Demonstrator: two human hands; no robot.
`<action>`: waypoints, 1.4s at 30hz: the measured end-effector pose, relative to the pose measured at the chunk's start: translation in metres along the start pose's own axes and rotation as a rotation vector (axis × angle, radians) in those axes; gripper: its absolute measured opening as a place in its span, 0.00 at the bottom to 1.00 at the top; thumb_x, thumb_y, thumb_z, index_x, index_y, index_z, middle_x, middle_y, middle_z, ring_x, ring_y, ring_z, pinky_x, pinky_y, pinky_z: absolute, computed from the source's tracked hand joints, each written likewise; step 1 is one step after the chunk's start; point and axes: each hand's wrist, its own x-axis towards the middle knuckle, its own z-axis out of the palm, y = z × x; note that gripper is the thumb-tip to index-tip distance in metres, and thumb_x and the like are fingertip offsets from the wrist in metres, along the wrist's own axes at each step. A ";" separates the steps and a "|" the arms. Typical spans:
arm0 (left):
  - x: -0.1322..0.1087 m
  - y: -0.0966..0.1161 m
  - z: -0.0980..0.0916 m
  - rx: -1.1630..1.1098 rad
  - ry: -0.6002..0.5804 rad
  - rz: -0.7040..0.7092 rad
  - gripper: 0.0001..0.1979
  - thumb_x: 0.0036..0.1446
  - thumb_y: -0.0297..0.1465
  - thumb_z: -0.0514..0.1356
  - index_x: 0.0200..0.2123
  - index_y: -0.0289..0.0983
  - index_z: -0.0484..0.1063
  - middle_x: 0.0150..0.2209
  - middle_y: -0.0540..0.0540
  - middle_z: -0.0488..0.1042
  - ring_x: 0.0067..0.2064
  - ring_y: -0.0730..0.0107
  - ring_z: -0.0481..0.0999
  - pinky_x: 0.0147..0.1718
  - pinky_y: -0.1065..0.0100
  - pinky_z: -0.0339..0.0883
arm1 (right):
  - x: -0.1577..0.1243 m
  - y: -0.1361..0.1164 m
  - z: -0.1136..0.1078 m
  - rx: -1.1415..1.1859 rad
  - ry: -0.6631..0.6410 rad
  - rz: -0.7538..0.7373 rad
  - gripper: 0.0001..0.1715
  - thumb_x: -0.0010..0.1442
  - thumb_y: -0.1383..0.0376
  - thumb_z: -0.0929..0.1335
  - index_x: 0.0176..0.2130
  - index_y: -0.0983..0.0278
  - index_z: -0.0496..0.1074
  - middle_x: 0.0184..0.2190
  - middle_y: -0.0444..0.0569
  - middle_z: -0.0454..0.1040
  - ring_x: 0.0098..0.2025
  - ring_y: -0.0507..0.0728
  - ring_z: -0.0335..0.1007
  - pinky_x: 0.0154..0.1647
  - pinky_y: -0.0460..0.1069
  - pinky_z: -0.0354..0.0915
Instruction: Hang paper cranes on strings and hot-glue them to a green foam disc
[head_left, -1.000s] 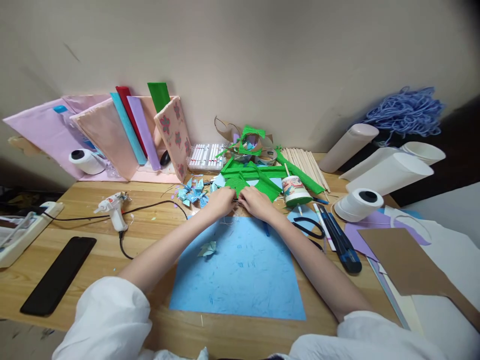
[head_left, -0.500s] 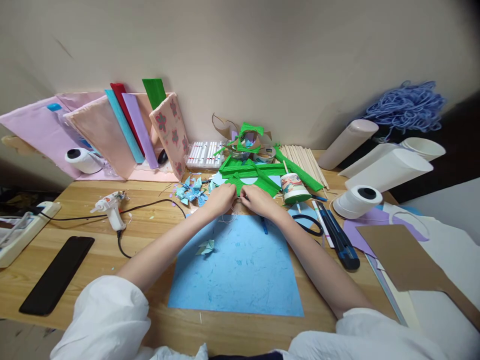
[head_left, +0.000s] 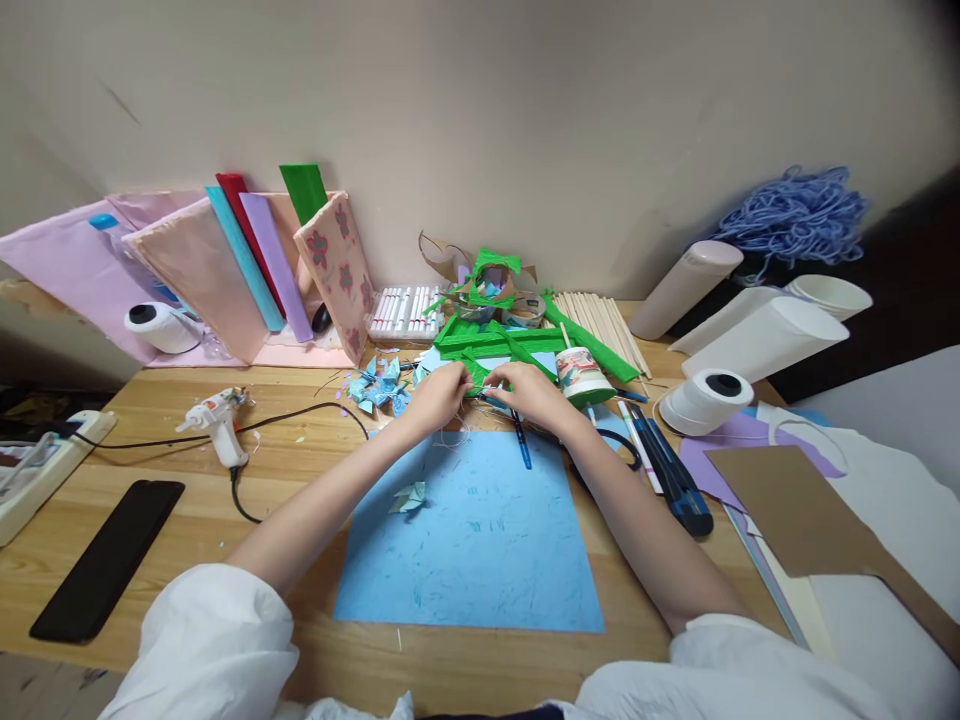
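My left hand and my right hand meet at the far edge of a blue paper sheet, both pinched on a small green paper piece with thin thread around it. A blue pen lies under my right hand, pointing towards me. Green paper strips are piled just beyond my fingers. A small folded blue paper shape rests on the sheet near my left forearm.
A glue gun with its cord and a black flat case lie at left. Marker set, wooden sticks, a small printed cup, scissors, white rolls and brown card sit right and behind.
My hands have lifted slightly and drawn a little apart over the green piece. The blue pen under my right hand now shows more fully.
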 end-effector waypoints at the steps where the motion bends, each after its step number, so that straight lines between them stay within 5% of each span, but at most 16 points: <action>1: 0.000 0.000 0.000 -0.010 0.004 0.005 0.06 0.58 0.29 0.51 0.34 0.36 0.66 0.34 0.45 0.73 0.36 0.66 0.70 0.33 0.68 0.61 | 0.000 0.000 0.001 0.006 -0.009 0.014 0.06 0.55 0.67 0.67 0.33 0.65 0.75 0.33 0.49 0.77 0.36 0.55 0.71 0.35 0.47 0.60; 14: -0.003 -0.003 0.006 -0.095 0.044 0.013 0.02 0.56 0.27 0.54 0.32 0.36 0.66 0.30 0.47 0.71 0.32 0.68 0.69 0.32 0.68 0.60 | -0.004 0.005 -0.023 0.149 0.086 0.062 0.10 0.57 0.63 0.66 0.32 0.62 0.77 0.32 0.46 0.79 0.35 0.55 0.73 0.35 0.46 0.61; 19: -0.002 -0.002 0.005 -0.172 0.087 0.029 0.03 0.57 0.28 0.54 0.32 0.36 0.65 0.31 0.47 0.71 0.33 0.69 0.69 0.33 0.69 0.61 | -0.003 0.004 -0.017 0.229 0.027 0.066 0.11 0.55 0.62 0.67 0.37 0.61 0.77 0.39 0.46 0.78 0.42 0.56 0.72 0.40 0.47 0.62; 23: -0.002 0.000 0.004 -0.255 0.115 0.072 0.03 0.57 0.29 0.53 0.32 0.36 0.66 0.32 0.48 0.71 0.34 0.69 0.70 0.34 0.70 0.61 | -0.001 -0.001 -0.008 0.268 -0.045 0.061 0.11 0.56 0.61 0.66 0.33 0.61 0.77 0.33 0.45 0.78 0.37 0.55 0.71 0.37 0.47 0.61; 42: -0.004 0.004 0.007 -0.265 0.082 0.052 0.03 0.56 0.30 0.56 0.32 0.35 0.67 0.30 0.48 0.72 0.32 0.70 0.70 0.31 0.71 0.61 | -0.002 -0.007 -0.004 0.170 0.020 0.088 0.05 0.53 0.65 0.67 0.28 0.63 0.73 0.29 0.46 0.76 0.32 0.54 0.69 0.32 0.46 0.58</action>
